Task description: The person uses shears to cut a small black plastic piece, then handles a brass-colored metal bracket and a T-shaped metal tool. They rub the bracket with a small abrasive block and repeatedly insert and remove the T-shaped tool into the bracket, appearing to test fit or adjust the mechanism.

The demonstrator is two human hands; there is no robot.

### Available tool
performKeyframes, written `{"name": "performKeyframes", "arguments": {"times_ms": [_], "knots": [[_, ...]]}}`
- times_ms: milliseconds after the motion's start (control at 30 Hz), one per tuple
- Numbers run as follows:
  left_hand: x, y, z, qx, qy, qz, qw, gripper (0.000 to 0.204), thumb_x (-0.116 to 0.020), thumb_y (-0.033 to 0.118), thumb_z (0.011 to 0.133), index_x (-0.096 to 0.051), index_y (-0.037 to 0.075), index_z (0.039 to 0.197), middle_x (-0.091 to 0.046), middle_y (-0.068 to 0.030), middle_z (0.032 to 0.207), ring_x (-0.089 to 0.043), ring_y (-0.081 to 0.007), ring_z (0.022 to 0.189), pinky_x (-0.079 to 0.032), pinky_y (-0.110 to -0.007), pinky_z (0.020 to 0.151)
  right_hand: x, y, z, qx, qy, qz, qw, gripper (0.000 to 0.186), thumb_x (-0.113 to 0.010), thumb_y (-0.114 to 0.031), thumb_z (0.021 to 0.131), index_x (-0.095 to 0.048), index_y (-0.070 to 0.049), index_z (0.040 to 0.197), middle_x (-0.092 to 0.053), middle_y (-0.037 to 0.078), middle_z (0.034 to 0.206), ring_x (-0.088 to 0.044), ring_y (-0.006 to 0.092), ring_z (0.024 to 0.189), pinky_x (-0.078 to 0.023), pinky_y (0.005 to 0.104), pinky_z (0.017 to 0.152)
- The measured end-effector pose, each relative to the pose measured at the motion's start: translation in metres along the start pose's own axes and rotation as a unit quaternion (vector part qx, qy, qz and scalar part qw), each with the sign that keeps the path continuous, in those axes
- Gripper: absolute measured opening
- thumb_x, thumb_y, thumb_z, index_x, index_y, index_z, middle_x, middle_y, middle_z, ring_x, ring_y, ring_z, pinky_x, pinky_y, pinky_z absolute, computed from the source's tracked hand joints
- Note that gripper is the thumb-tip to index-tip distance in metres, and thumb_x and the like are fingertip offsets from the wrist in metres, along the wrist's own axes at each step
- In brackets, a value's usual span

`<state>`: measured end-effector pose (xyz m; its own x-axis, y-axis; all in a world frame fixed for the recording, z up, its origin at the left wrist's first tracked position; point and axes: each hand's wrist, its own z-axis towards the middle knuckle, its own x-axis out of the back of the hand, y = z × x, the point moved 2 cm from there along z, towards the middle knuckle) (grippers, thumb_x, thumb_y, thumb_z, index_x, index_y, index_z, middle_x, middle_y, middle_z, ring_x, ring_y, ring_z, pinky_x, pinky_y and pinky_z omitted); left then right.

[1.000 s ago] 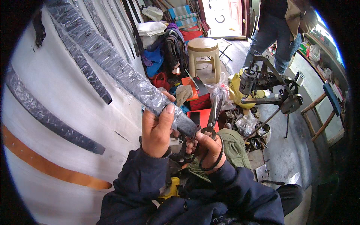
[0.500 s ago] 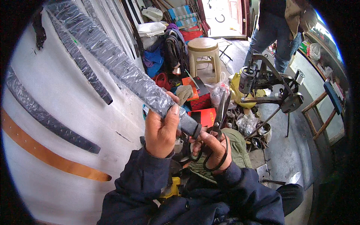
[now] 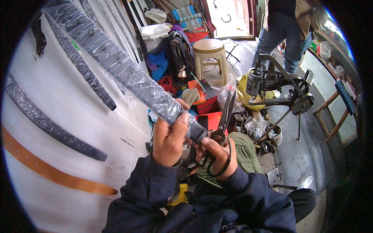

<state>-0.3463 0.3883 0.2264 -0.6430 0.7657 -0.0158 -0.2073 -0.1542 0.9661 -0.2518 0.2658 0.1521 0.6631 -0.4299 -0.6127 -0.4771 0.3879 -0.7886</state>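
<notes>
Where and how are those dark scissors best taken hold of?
Probably by the loop handles of the scissors, coming from the person's own side: the loops lie toward the body, while the blades point up and away. The right hand holds them there; the left hand grips the plastic-wrapped strap.

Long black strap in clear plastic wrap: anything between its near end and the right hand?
Nothing visible: the thumb of the bare right hand appears to touch the strap's unwrapped black end. The dark metal scissors in that hand sit to the strap end's right.
</notes>
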Motion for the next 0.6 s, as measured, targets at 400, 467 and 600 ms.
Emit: {"name": "performKeyframes", "arguments": {"times_ms": [400, 467, 600], "knots": [[0.009, -0.040, -0.004, 0.063, -0.279, -0.086, 0.955, 0.068, -0.085, 0.018, 0.092, -0.051, 0.000, 0.148, -0.069, -0.0071, 0.119, -0.069, -0.0148, 0.101, -0.055, -0.033, 0.093, -0.002, -0.019, -0.003, -0.006, -0.035, 0.024, 0.999, 0.050, -0.067, -0.028, 0.095, -0.065, 0.007, 0.132, -0.067, 0.005, 0.081, -0.061, 0.0119, 0.066, -0.047, 0.0262, 0.064], [0.008, -0.038, -0.004, 0.061, -0.266, -0.090, 0.958, 0.054, -0.081, 0.008, 0.094, -0.056, -0.001, 0.141, -0.072, -0.0078, 0.110, -0.071, -0.0150, 0.090, -0.058, -0.032, 0.085, -0.002, -0.019, -0.003, -0.008, -0.033, 0.019, 0.999, 0.048, -0.067, -0.028, 0.095, -0.066, 0.006, 0.130, -0.067, 0.005, 0.081, -0.061, 0.0118, 0.066, -0.046, 0.0264, 0.064], [0.003, -0.035, 0.004, -0.006, -0.267, -0.066, 0.961, 0.048, -0.079, 0.001, 0.093, -0.059, -0.002, 0.136, -0.072, -0.0094, 0.109, -0.073, -0.0163, 0.086, -0.059, -0.031, 0.080, 0.000, -0.020, -0.003, -0.017, -0.035, 0.009, 0.999, 0.050, -0.067, -0.028, 0.096, -0.066, 0.006, 0.133, -0.066, 0.005, 0.079, -0.061, 0.0117, 0.067, -0.045, 0.0265, 0.063]]}}
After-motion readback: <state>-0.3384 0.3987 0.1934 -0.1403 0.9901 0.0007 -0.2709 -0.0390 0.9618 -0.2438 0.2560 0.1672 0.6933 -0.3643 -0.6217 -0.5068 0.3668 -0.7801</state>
